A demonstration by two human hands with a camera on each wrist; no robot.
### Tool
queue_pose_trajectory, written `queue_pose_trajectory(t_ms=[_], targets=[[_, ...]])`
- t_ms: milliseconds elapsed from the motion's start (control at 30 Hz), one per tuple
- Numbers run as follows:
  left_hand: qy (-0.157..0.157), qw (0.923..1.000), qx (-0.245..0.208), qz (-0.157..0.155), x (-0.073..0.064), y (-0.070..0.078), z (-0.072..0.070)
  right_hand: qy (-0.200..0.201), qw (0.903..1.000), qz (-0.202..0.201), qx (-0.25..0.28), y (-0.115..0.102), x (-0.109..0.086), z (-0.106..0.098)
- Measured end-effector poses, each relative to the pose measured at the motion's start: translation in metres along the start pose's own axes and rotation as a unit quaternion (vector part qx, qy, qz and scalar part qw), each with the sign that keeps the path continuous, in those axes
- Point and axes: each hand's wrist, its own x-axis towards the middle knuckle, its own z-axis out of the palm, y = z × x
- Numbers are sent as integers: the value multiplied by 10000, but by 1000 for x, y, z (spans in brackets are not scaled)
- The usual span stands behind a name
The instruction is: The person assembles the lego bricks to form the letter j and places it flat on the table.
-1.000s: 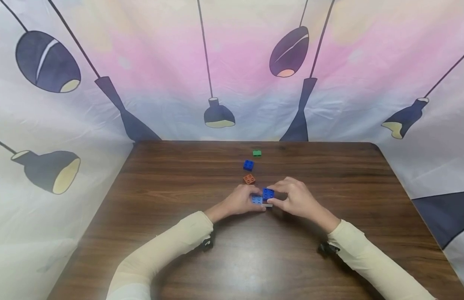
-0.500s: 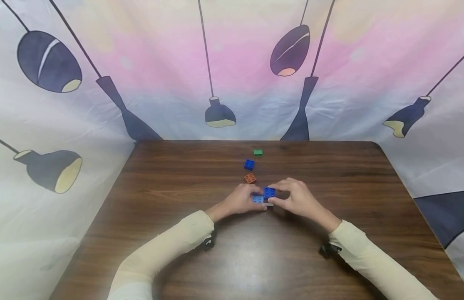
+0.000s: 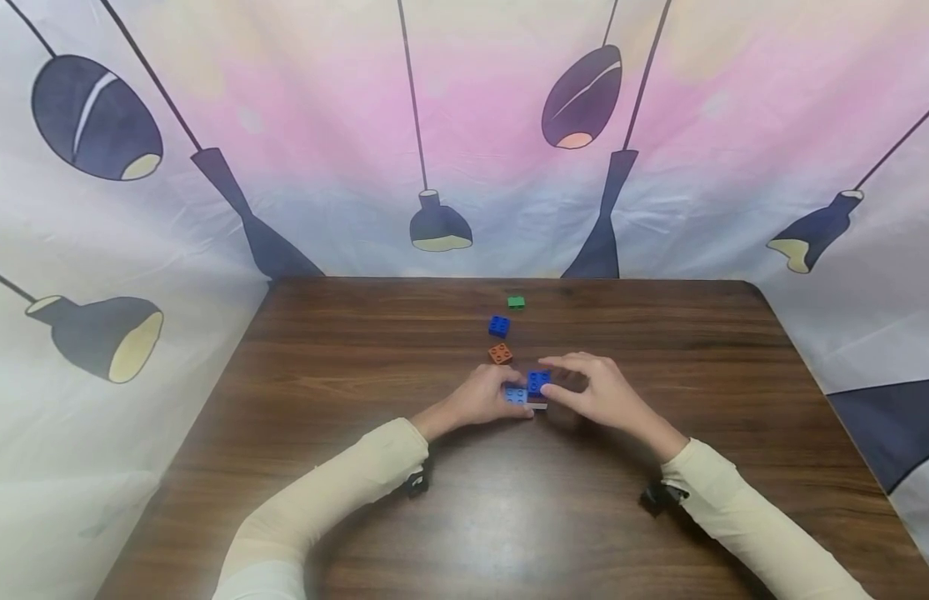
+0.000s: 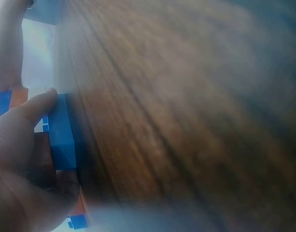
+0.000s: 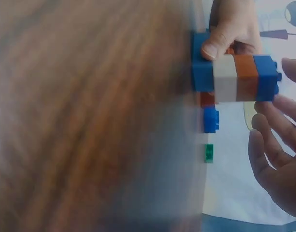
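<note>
My left hand [image 3: 482,396] pinches a long light blue toy building brick [image 3: 515,397] low over the table, thumb on its near side. One end of that brick carries a stack: a white brick [image 5: 225,79], then an orange brick [image 5: 246,72], topped by a dark blue brick [image 5: 266,77]. Beside the stack, my right hand [image 3: 602,393] has its thumb and fingers spread. Its thumb tip overlaps the dark blue brick's corner in the head view. In the left wrist view, my thumb lies along the light blue brick's edge.
Behind the left hand, a loose orange brick [image 3: 500,353], a dark blue brick [image 3: 498,326] and a small green brick [image 3: 516,302] form a rough line toward the far edge. The brown wooden table [image 3: 494,517] meets a patterned fabric backdrop [image 3: 494,125] there.
The right hand's fingers have loosened and spread from the dark blue brick, which stays on top of the stack. The left hand keeps its hold on the light blue brick.
</note>
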Motion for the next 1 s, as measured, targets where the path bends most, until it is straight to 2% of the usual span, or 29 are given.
queue_pose_trajectory(t_ms=[233, 467, 667, 1000], targets=[[-30, 10000, 8, -75, 0, 1, -1, 197, 9996, 129, 125, 10, 10, -13], [-33, 9999, 72, -86, 0, 2, -1, 149, 9993, 333, 56, 18, 23, -18], [-33, 9999, 47, -101, 0, 1, -1, -32, 9987, 493, 147, 24, 37, -15], [-23, 10000, 78, -36, 0, 0, 0, -387, 9983, 410, 165, 33, 62, 1]])
